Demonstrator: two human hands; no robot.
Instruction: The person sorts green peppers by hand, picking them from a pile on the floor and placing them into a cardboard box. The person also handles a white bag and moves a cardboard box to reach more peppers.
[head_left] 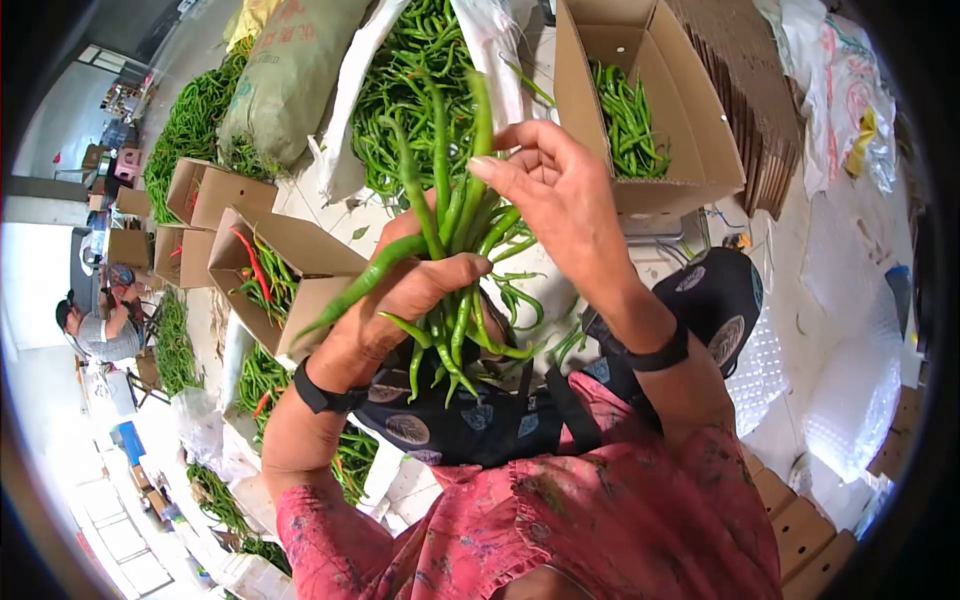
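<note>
A bunch of long green chili peppers (455, 225) is gripped in my left hand (425, 285), its thumb laid across the bunch. At the upper right of the bunch, my right hand (555, 180) has its thumb and index finger closed on one long green pepper (482, 115). Beyond my hands lies an open white sack (350, 105) full of green peppers (415, 60). To the right of the sack stands an open cardboard box (690, 100) with green peppers (628, 120) inside.
Left of my hands, a cardboard box (325, 262) holds red and green peppers. A stuffed sack (290, 90) lies behind it. Flattened cardboard (740, 90) is stacked at the upper right, with bubble wrap (850, 370) below. Another person (110, 325) sits at the far left.
</note>
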